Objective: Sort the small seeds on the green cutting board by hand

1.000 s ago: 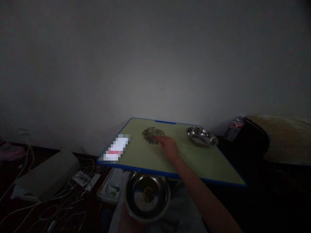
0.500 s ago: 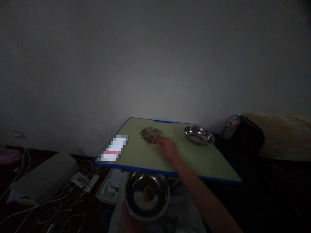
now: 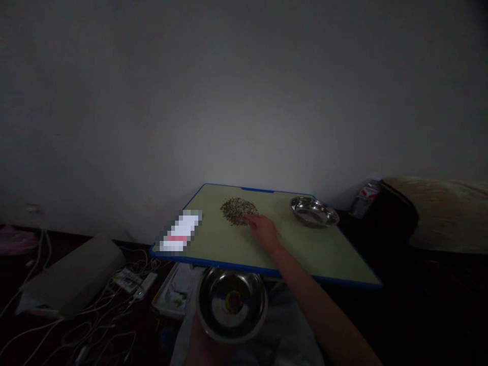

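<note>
A loose patch of small dark grains or seeds [image 3: 235,208] lies spread on the pale green tabletop [image 3: 213,244]. At its near right edge is my right hand [image 3: 263,231], fingers together and pointing down into the grains; whatever sits between the fingertips is too small to make out. Below the table's front edge, my left hand [image 3: 208,343] grips a shiny steel bowl [image 3: 206,320] from beneath and the left side. A small yellowish and dark patch shows at the bottom of this bowl, its kind unclear. My left fingers are mostly hidden under the bowl.
A second steel bowl [image 3: 314,212] stands at the table's right edge. A blurred-out bright phone-like rectangle [image 3: 179,233] lies at the left. On the floor are a grey box [image 3: 72,274], tangled cables, a power strip [image 3: 146,285] and a tray [image 3: 173,292]. A plastic bottle [image 3: 365,198] stands right.
The view has shifted very slightly. My right hand stays at the grains' near edge, and my left hand still holds the bowl; little else differs.
</note>
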{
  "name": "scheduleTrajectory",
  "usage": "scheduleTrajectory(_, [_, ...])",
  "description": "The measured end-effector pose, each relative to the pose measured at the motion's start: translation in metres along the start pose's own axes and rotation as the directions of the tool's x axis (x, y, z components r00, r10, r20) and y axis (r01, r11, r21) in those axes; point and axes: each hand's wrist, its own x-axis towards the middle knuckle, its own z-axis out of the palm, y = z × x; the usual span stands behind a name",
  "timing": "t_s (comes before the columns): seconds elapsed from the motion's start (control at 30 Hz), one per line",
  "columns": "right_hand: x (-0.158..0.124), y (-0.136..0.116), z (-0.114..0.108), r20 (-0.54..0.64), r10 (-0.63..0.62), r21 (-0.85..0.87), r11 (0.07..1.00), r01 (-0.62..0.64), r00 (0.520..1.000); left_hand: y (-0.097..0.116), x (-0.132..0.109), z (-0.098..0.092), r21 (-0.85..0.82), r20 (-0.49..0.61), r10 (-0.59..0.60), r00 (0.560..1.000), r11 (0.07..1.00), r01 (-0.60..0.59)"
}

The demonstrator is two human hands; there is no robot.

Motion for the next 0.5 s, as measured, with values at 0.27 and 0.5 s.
scheduleTrajectory(0.27, [0.000, 0.001, 0.004, -0.032, -0.023, 0.026, 0.999, 0.024, 0.999, -0.015, -0.009, 0.011, -0.066, 0.001, -0.009, 1.000, 0.998, 0.009])
scheduleTrajectory(0.5, [-0.001, 0.001, 0.003, -0.025, -0.027, 0.012, 1.000, 0.027, 0.999, -0.021, -0.005, 0.026, -0.064, -0.002, -0.029, 1.000, 0.998, 0.028])
